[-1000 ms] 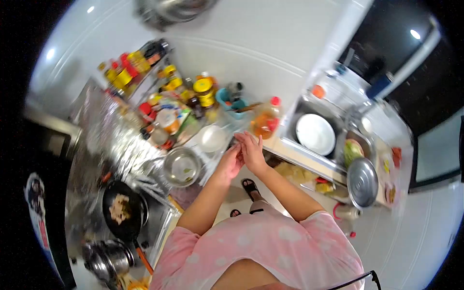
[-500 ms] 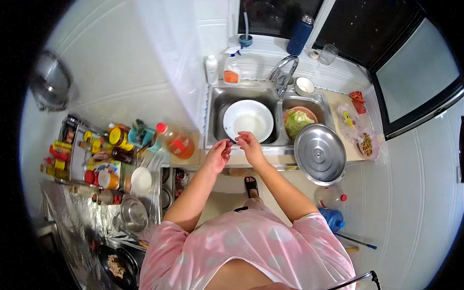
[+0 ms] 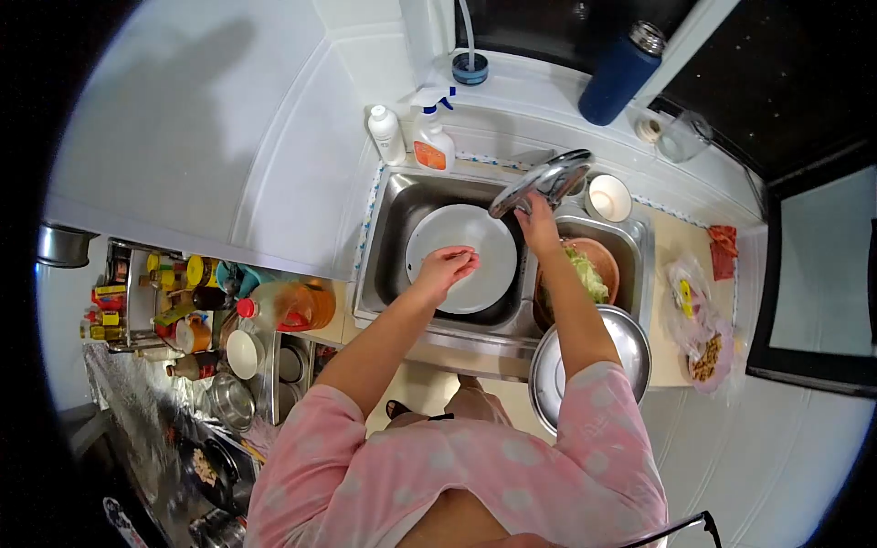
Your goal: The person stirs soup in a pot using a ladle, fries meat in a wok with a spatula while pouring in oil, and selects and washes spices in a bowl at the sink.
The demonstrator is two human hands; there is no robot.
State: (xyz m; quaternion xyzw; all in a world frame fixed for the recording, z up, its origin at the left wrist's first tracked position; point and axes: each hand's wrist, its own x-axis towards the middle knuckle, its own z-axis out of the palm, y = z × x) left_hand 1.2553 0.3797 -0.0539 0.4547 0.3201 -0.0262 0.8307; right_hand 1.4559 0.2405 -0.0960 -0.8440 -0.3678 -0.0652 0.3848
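Observation:
My right hand (image 3: 539, 224) reaches over the divider between the sink basins to the chrome faucet (image 3: 557, 178). Its fingers are round the faucet, partly covered by the metal. Above the white bowl (image 3: 498, 239) in the left basin hangs my left hand (image 3: 448, 272), loosely cupped, its fingers curved, with nothing visible in it. The bowl's inside looks pale and wet. Under my right forearm, a brown-orange bowl (image 3: 603, 260) of shredded green vegetable (image 3: 585, 274) sits in the right basin. A round metal lid (image 3: 630, 342) lies partly over that basin's front edge, below my forearm.
A spray bottle (image 3: 432, 142) and a white bottle (image 3: 386, 137) stand behind the sink. A white cup (image 3: 609, 198) is beside the faucet. At left are an oil jug (image 3: 306, 306) and a seasoning rack. A blue flask (image 3: 621, 78) stands on the sill.
My right hand has gone forward from near the bowl's front rim to the faucet. My left hand has moved over the bowl. The view has shifted closer to the sink.

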